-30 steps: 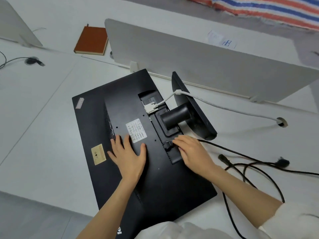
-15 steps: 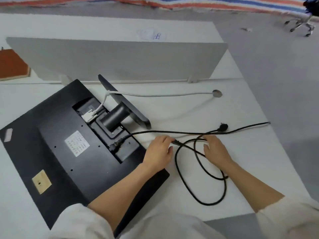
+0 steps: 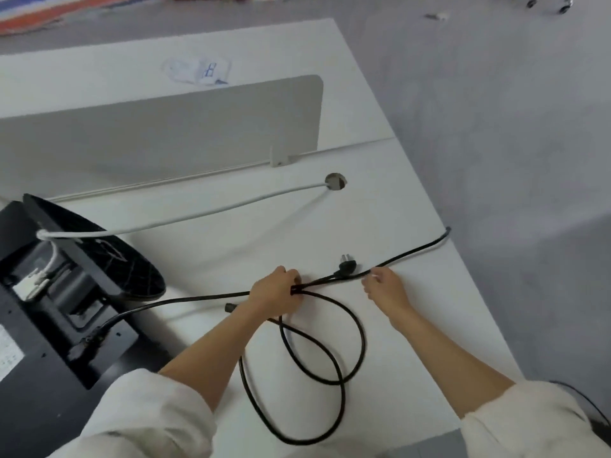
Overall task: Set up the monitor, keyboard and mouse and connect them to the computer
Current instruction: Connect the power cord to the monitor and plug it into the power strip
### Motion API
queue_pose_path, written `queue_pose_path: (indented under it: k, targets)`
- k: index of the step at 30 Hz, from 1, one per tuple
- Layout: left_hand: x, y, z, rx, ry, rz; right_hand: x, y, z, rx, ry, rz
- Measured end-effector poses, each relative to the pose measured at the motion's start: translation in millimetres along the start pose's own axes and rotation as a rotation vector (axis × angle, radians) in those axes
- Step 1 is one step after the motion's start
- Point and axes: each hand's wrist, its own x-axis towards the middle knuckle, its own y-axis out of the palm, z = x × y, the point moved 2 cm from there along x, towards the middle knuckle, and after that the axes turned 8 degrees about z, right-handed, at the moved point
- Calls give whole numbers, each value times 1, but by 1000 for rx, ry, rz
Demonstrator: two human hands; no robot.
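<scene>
The black monitor (image 3: 29, 375) lies face down at the left edge, its oval stand base (image 3: 109, 259) sticking up. A black power cable (image 3: 185, 300) is plugged into its back and loops over the white desk (image 3: 413, 342). My left hand (image 3: 276, 292) is shut on a bunch of these black strands. My right hand (image 3: 385, 285) pinches the cable a little to the right, near the three-pin plug (image 3: 345, 264). A white video cable (image 3: 205, 214) runs from the monitor into the round desk hole (image 3: 335, 181). No keyboard, mouse or computer is in view.
A grey divider panel (image 3: 158, 137) stands along the back of the desk. A crumpled white packet (image 3: 198, 71) lies on the desk behind it. The desk's right edge drops to grey floor (image 3: 496, 127). A black cable end (image 3: 444, 234) hangs over that edge.
My view swung right from the monitor back to the loose cables. Both hands left the monitor and took hold of the black power cable, and the right hand has moved further right along it.
</scene>
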Motion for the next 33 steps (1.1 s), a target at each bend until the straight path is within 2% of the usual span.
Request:
queue_pose_path:
  k: [2,4,7,10,13,15,17,20,22,24,26,28,30,33]
  targets:
    - [-5,-4,-2,-58,20,28,7,0,7,448,140,12]
    - [-11,-11,-5,-112,41,18,16,-2,17,714,229,-27]
    - [-19,-23,-5,-282,102,88,27,-13,27,807,290,-174]
    - [-30,-37,-6,-442,122,131,29,-25,36,1012,284,-112]
    - [-37,-48,-11,-463,122,-5,27,-40,50,1284,167,-81]
    - [-40,-51,-15,-446,122,-142,25,-52,64,1327,76,-120]
    - [-41,-53,-17,-383,133,-207,22,-59,80,1201,-12,-163]
    - [-36,-54,-16,-251,102,-158,5,-60,104,860,-217,-216]
    - [-36,-59,-15,-259,45,-161,-14,-61,121,615,-386,-224]
    - [-39,-70,-17,-333,9,-254,-35,-57,135,396,-536,-195]
    - [-49,-90,-27,-467,59,-424,-56,-51,142,209,-638,-147]
    - [-64,-113,-44,-771,144,-484,-74,-39,141,59,-698,-45]
    - [-78,-138,-67,-1069,281,-336,-88,-24,134,-67,-700,95]
    - [-95,-161,-98,-1338,406,-27,-98,-9,120,-185,-649,208]
